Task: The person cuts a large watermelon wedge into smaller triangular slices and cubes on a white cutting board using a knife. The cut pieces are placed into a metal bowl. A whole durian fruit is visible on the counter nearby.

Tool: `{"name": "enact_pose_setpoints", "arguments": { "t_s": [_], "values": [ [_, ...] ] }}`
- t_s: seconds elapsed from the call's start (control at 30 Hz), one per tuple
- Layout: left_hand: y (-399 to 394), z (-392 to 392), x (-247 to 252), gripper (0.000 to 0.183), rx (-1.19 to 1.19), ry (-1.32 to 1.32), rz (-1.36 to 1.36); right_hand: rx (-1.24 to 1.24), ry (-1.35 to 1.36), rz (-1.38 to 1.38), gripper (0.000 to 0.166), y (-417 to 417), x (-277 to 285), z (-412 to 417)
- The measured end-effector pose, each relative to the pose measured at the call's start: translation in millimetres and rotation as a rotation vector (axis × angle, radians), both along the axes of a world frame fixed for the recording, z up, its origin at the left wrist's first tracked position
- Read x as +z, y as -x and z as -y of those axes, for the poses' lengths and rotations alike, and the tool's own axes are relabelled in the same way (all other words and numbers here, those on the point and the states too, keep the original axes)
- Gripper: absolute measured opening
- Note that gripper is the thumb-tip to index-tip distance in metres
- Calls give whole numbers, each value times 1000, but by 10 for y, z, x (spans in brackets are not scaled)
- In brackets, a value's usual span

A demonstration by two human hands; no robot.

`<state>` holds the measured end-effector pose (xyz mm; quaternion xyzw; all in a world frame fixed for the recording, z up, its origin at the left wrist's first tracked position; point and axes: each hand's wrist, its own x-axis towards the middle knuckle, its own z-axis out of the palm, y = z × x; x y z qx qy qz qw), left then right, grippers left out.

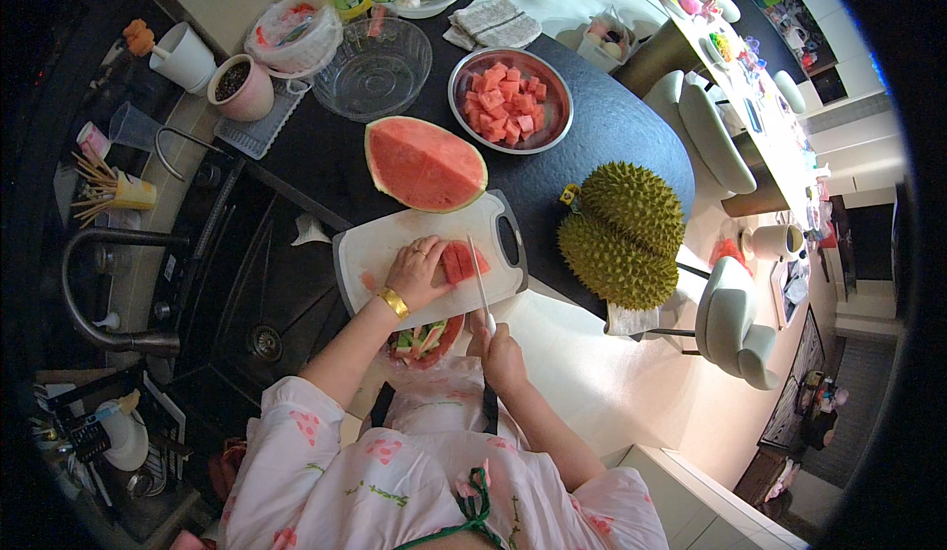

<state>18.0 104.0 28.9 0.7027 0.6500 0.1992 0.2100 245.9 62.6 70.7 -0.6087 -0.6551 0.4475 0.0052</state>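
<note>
On a white cutting board (414,232) with a grey rim lies a piece of watermelon flesh (464,261), partly sliced. My left hand (419,272) presses on its left end, a gold bracelet at the wrist. In my right hand (503,360) is the white handle of a kitchen knife (479,281), its blade at the right end of the flesh. A large watermelon wedge (425,163) rests just behind the board. Farther back, a steel bowl (510,144) holds watermelon cubes (507,102). Below the board's front edge, a container of watermelon rinds (420,344) is partly covered by my arms.
A spiky durian (621,235) sits to the right on the dark countertop (592,99). A clear glass bowl (373,69) stands at the back, beside a pink pot (240,87). The black sink (285,284) and its faucet (140,341) are on the left. Folded towels (496,23) lie behind.
</note>
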Motion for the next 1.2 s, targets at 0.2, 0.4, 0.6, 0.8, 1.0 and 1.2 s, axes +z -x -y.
{"name": "enact_pose_setpoints", "arguments": {
  "t_s": [0.2,0.4,0.6,0.8,1.0,1.2],
  "values": [
    [-23,-35,9,80,-19,-2,-19,6,-287,-48,38,-14,-262,79],
    [2,-65,-8,84,-66,14,-26,14,-297,-46,38,-21,-485,71],
    [151,-214,91,77,-226,66,-34,-42,-212,-116,36,-72,-263,13],
    [84,-605,153,52,-688,-40,-281,-60,-139,-65,31,-324,-9,34],
    [-116,-797,192,41,-951,89,-470,-67,-189,-65,31,-445,23,31],
    [-8,-601,103,43,-739,4,-464,-82,-196,-87,31,-442,81,2]
  ]
}}
